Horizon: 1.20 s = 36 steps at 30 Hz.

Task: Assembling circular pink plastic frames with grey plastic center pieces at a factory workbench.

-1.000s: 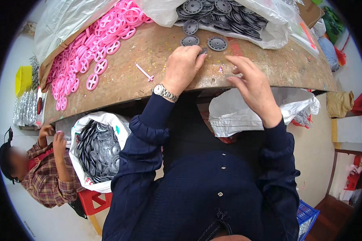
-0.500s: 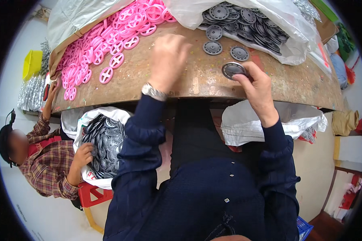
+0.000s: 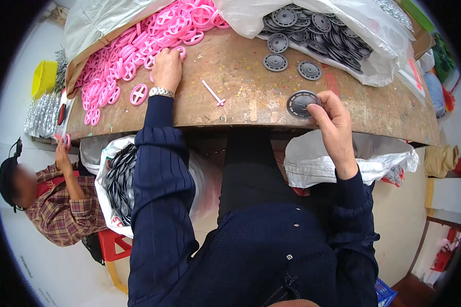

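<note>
At the near edge of the pink pile, my left hand (image 3: 166, 70) bends its fingers down over a pink four-spoked wheel (image 3: 180, 52); its fingertips are partly hidden. Another pink wheel (image 3: 138, 94) lies just left of my wrist. Between thumb and fingers, my right hand (image 3: 333, 115) pinches the right rim of a dark grey slotted disc (image 3: 298, 104), tilted above the table's front edge. On the tabletop between my hands lies a thin pink rod (image 3: 213, 93) with a small crosspiece at its near end. Beyond my right hand are loose grey discs (image 3: 275, 62).
Many grey discs (image 3: 338, 46) spill from a white sack (image 3: 381, 56) at the back right. The heap of pink wheels (image 3: 133, 46) covers the table's left. Below the edge, a white sack (image 3: 107, 189) holds dark discs. A person (image 3: 61, 204) sits at the left.
My left hand has moved left to the pink wheels, and the pink rod now shows on the table. My right hand has shifted slightly nearer with the disc. The person's hand has left the sack.
</note>
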Each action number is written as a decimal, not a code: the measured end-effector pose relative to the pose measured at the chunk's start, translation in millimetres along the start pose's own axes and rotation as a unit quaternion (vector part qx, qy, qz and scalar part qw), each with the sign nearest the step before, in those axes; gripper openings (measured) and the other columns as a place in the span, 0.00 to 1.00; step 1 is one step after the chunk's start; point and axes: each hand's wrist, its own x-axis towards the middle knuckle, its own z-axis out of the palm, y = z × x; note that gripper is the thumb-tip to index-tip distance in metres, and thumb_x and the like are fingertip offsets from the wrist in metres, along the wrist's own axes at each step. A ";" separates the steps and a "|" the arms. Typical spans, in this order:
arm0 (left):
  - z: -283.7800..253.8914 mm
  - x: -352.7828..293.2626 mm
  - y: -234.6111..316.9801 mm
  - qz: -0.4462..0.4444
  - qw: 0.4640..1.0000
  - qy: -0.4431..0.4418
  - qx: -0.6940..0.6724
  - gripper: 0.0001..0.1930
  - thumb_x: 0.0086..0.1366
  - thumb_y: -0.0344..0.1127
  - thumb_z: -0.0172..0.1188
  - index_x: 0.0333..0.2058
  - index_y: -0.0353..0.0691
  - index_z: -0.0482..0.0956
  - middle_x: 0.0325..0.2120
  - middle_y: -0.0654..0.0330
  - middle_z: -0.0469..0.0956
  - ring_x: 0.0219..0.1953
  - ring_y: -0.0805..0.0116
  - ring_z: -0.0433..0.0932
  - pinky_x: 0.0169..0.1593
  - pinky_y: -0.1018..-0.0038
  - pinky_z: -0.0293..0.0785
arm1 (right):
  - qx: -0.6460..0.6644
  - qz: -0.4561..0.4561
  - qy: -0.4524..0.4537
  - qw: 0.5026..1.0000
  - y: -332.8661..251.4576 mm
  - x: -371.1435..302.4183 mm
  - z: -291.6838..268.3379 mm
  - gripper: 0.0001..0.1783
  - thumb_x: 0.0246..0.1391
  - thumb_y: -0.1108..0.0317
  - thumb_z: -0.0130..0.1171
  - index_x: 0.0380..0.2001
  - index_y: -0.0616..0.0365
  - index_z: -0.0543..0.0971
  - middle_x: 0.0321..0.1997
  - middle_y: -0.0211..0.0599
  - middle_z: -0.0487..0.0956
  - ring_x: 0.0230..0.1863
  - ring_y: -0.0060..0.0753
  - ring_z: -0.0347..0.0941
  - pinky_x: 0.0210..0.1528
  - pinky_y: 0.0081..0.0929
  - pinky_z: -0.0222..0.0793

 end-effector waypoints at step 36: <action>-113.4 -82.4 220.3 -0.155 0.530 -0.265 -0.791 0.15 0.73 0.32 0.52 0.55 0.32 0.69 0.41 0.57 0.78 0.34 0.71 0.81 0.36 0.76 0.83 | 0.174 -0.033 0.038 0.983 5.3 -1.1 4.8 0.09 0.59 0.73 0.61 0.40 0.60 0.73 0.36 0.28 0.80 0.36 0.14 0.75 0.38 0.15 0.71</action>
